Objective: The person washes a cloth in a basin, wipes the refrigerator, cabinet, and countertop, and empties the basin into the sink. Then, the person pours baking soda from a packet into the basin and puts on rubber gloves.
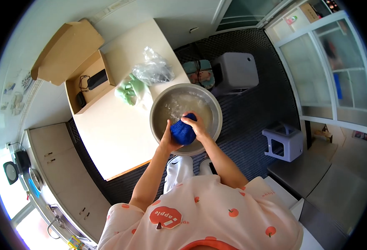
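Both my hands grip a bunched dark blue cloth (183, 132) over a wide metal basin (155, 109). My left hand (168, 139) cups the cloth from its left side and below. From the upper right, my right hand (197, 126) wraps round it, thumb lying across the top. Cloudy water (187, 102) with a few bubbles fills the basin behind the cloth. The palms and some fingertips are hidden by the cloth.
Left of the basin stands a pale table (116, 141) bearing an open cardboard box (73, 93), a clear plastic bag (154, 68) and green gloves or bags (131, 88). Grey plastic stools (237, 73) stand on the dark floor mat (250, 112). Cabinets (60, 166) line the left.
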Motion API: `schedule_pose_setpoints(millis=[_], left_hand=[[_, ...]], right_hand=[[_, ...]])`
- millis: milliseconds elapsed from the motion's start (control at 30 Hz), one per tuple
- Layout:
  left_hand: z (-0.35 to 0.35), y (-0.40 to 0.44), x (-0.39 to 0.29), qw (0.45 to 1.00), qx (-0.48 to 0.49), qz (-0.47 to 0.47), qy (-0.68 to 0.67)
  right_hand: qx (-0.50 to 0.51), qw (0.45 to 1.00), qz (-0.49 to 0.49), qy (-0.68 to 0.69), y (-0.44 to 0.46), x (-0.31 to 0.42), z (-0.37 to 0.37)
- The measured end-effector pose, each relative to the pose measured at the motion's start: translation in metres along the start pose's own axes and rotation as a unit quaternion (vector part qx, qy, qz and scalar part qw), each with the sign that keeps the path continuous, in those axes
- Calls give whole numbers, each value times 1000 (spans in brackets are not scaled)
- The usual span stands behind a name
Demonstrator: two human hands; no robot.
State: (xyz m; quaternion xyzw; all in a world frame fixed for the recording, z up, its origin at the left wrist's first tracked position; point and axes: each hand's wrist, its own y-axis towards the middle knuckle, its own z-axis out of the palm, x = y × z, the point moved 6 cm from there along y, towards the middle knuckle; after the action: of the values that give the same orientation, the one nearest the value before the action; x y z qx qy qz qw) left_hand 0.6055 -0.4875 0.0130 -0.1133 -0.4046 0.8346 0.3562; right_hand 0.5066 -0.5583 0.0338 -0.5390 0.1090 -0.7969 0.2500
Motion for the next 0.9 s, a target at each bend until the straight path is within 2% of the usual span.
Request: schedule_pose_setpoints(millis=[33,67,133,167,200,267,300,333,400,433,467,533,567,600,667,700,800,833,867,900], left_hand=[[-7,-4,0,997,-66,22,40],[-12,-8,5,993,-112,-15,18],[7,-11,11,995,87,-26,-32],[16,-9,10,993,114,17,-28],[-5,4,10,992,99,-14,-76],[20,1,7,968,243,-30,-51],[32,-8,5,974,221,-3,-51],[11,10,1,980,162,60,-95],[11,7,2,976,114,71,-169],[17,7,1,978,87,108,-155],[17,10,2,977,79,111,-163],[20,13,-4,970,59,180,-153],[14,14,-6,963,-13,233,-136],[28,-6,-12,948,-64,297,-92],[46,-24,-21,910,-73,408,21],[53,-34,-24,880,-84,456,99],[79,-65,-28,760,-101,569,299],[89,-73,-27,739,-89,576,337],[97,-80,-24,717,-77,582,375],[103,-85,-21,697,-48,593,400]], right_hand=[[-32,988,-89,-123,0,14,7],[-34,934,-191,-299,-7,28,20],[13,860,-301,-413,-22,39,47],[10,847,-323,-422,-33,45,59],[22,858,-312,-406,-38,40,61],[18,866,-287,-409,-50,40,68],[18,870,-273,-410,-53,41,71],[-14,870,-314,-381,-54,50,71],[-81,862,-388,-316,-58,65,65],[-117,877,-370,-284,-53,62,57],[-165,899,-312,-259,-52,55,46],[-245,944,-173,-139,-45,34,24],[-278,949,-124,-76,-42,26,15],[-282,951,-129,12,-39,23,12],[-300,938,-35,170,-35,10,7],[-303,931,18,203,-32,3,4],[-91,926,146,337,-26,-1,23],[-64,928,157,332,-23,-5,20],[16,930,172,323,-23,-6,22],[13,926,198,322,-25,-10,18]])
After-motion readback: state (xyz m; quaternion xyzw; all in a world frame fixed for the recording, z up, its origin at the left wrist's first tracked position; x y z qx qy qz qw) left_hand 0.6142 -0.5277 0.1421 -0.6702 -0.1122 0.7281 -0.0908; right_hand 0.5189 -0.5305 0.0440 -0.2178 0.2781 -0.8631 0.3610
